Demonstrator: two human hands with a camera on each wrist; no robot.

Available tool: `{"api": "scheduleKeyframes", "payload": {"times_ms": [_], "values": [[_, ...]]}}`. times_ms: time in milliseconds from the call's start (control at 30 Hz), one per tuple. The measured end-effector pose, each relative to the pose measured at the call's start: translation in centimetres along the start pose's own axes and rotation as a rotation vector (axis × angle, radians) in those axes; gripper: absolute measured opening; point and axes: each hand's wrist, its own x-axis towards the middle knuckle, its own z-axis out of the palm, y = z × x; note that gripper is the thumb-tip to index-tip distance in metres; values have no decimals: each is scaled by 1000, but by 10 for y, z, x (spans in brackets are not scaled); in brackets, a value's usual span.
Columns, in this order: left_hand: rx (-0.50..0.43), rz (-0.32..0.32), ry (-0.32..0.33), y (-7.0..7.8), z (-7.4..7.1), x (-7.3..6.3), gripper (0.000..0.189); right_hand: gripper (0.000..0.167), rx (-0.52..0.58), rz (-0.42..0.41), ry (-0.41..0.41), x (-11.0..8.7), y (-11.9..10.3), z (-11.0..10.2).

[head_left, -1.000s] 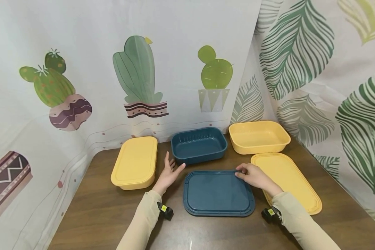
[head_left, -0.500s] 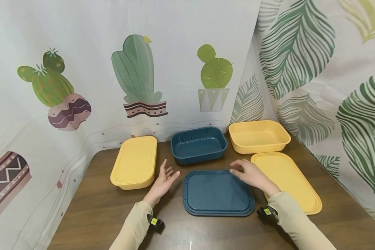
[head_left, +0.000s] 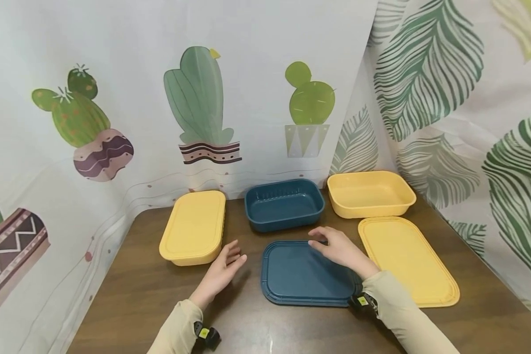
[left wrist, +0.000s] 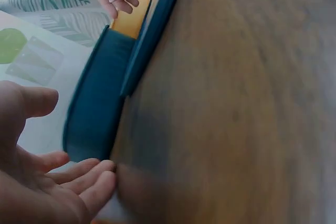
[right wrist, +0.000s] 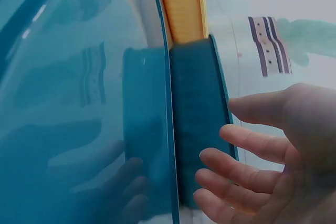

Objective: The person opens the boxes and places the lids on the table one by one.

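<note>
My left hand holds nothing, fingers spread, over the table between the lidded yellow box and the dark blue lid. Above the blue lid's far right part hovers my right hand, fingers loosely bent and nothing between them. The blue lid lies flat, rim side up. Just behind it stands a dark blue rectangular box, uncovered. In the right wrist view the right hand shows with relaxed fingers beside the blue lid. The left hand appears similarly relaxed in the left wrist view.
An uncovered yellow box stands at the back right. A yellow lid lies in front of it, on the brown wooden table. Behind the table hangs a white cloth with printed cacti.
My right hand has let go of the blue lid's far right corner and shifted left above it. My left hand has drawn back from the blue box toward me. The boxes and lids stay put.
</note>
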Motion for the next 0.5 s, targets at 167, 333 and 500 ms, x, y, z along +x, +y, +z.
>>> {"api": "scheduleKeyframes", "payload": {"times_ms": [167,333,500], "values": [[72,9,31,10,-18,-11,59,31,19,-26,-25,11,-13,12],[123,21,76,21,-37,-21,50,31,46,-57,-58,22,-29,22],[147,70,117,29,-58,-27,43,27,75,-105,-83,36,-46,35]]}}
